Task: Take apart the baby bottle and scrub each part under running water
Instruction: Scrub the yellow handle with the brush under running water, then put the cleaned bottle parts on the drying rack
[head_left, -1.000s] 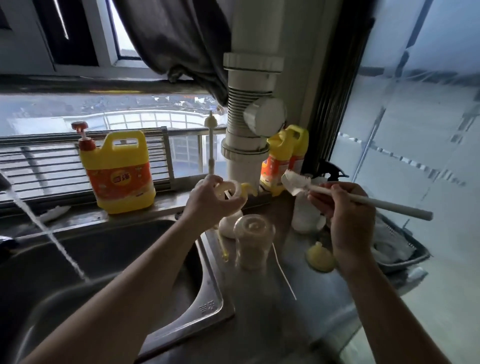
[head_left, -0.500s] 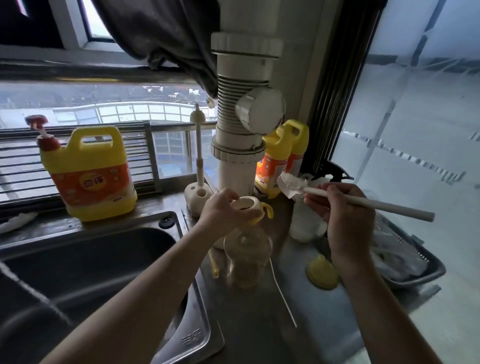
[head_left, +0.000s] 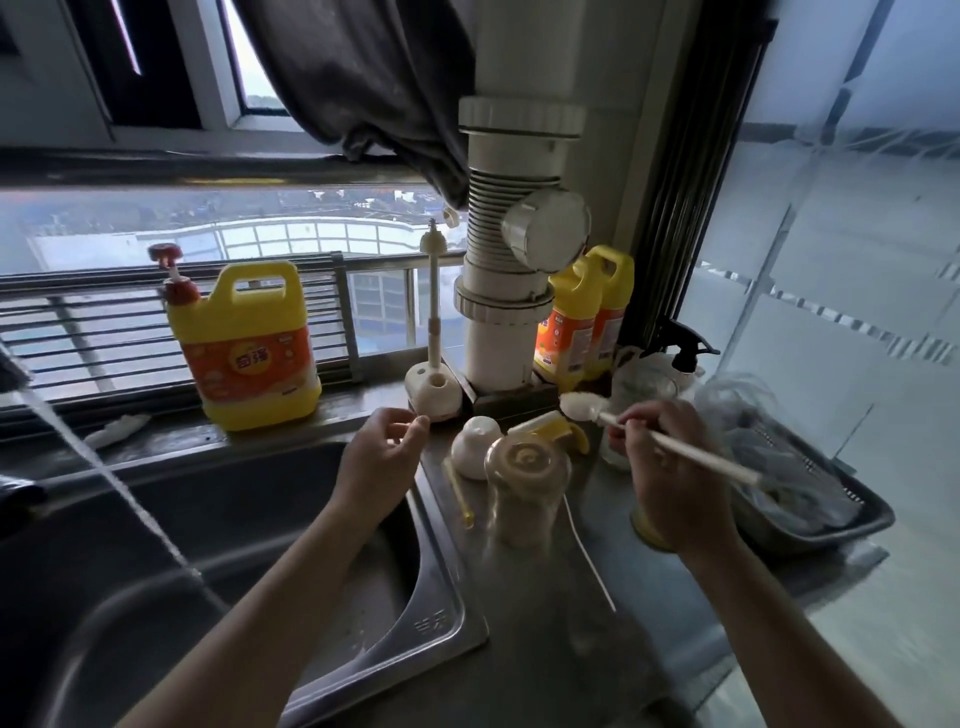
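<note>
The steel sink (head_left: 436, 618) fills the lower left, its left part cut off by the frame edge and its basin dark. A thin stream of water (head_left: 104, 467) slants down into it from the upper left; the tap itself is out of frame. Right of the sink runs the steel counter (head_left: 545, 649), blurred toward the bottom.

Behind the sink's back rim, on the sill, stands a big yellow detergent jug (head_left: 249, 348) with a red pump. A white drain pipe (head_left: 514, 260) rises behind the counter, and two smaller yellow bottles (head_left: 587, 317) stand half hidden behind it. Far right of the sink a dark tray (head_left: 831, 514) holds crumpled clear plastic whose contents cannot be made out.

Just right of the sink's rim the clear bottle body (head_left: 524, 493) stands upside down, its long axis vertical, base up and mouth on the counter. Touching it behind are a white dome-shaped part (head_left: 475, 447) and the yellow-handled collar (head_left: 556, 431), partly hidden by the bottle. A thin yellow straw (head_left: 460, 493) lies between the sink rim and the bottle; a white thin wire-like piece (head_left: 587, 551) lies on its far side.

The right hand (head_left: 670, 467) grips a long white brush (head_left: 675, 447), handle slanting down to the right, head pointing up-left toward the pipe. It covers a yellow piece (head_left: 647, 530) on the counter, only an edge showing. The left hand (head_left: 382, 462) hovers over the sink's right rim, fingers loosely curled, thumb and forefinger nearly meeting, nothing visible between them. A white brush stand (head_left: 434, 389) with an upright brush sits just behind it.
</note>
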